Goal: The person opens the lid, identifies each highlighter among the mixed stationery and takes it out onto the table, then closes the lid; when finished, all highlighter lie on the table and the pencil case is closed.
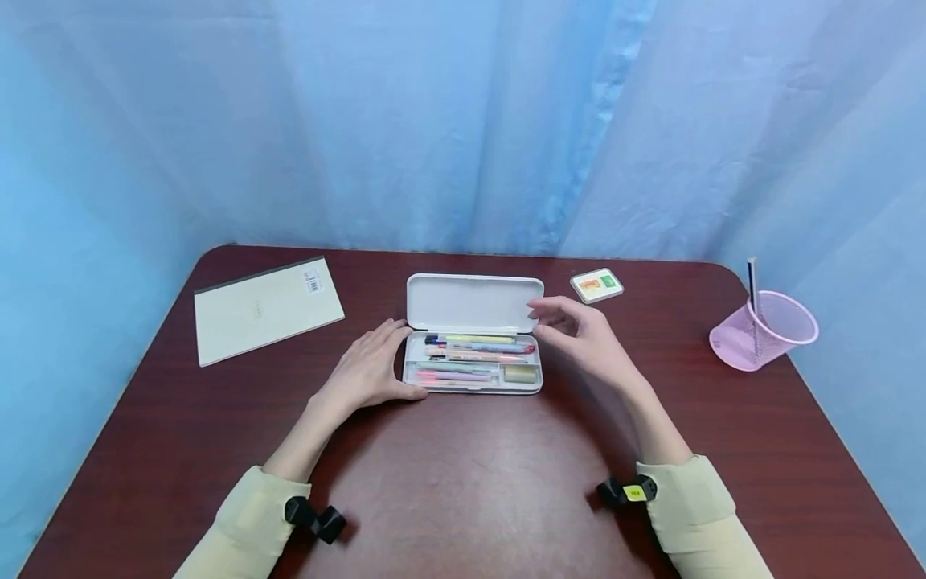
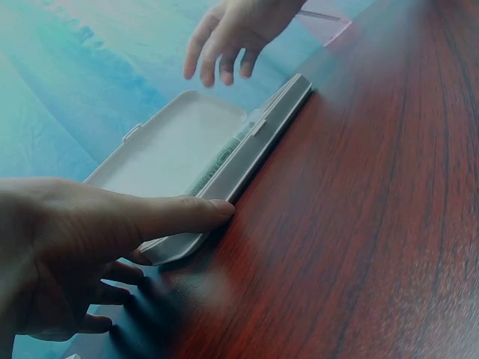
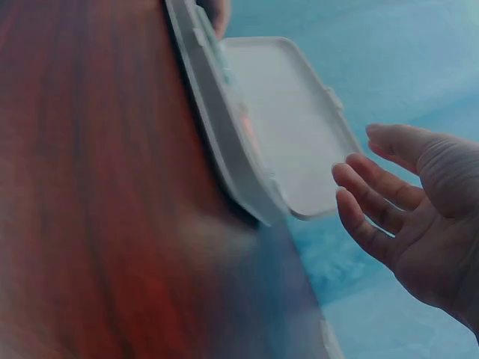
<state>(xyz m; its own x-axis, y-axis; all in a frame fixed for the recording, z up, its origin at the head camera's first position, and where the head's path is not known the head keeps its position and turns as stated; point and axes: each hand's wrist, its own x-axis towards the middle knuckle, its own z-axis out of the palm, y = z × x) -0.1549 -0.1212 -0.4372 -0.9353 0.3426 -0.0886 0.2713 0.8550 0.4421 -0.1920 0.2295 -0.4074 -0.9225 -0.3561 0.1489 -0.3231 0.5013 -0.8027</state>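
A white pencil case [image 1: 474, 302] lies on the table with its lid raised at the back. Inside are several pens [image 1: 463, 354] and a beige eraser-like block [image 1: 520, 374] in the right front compartment. My left hand [image 1: 369, 366] holds the left end of the case, thumb [image 2: 206, 213] along its front edge and the other fingers round the left side. Close by the lid's right edge is my right hand [image 1: 586, 334]. Its fingers are relaxed and spread, with nothing between them; in the right wrist view the fingertips [image 3: 352, 173] appear just beside the lid.
A cream notebook [image 1: 268, 310] lies at the back left. Behind the right hand is a small clear-edged card or case [image 1: 596, 285] with orange and green patches. A pink mesh pen holder [image 1: 760, 330] with a pencil-like stick [image 1: 753, 285] stands by the table's right edge. Blue curtains surround the table.
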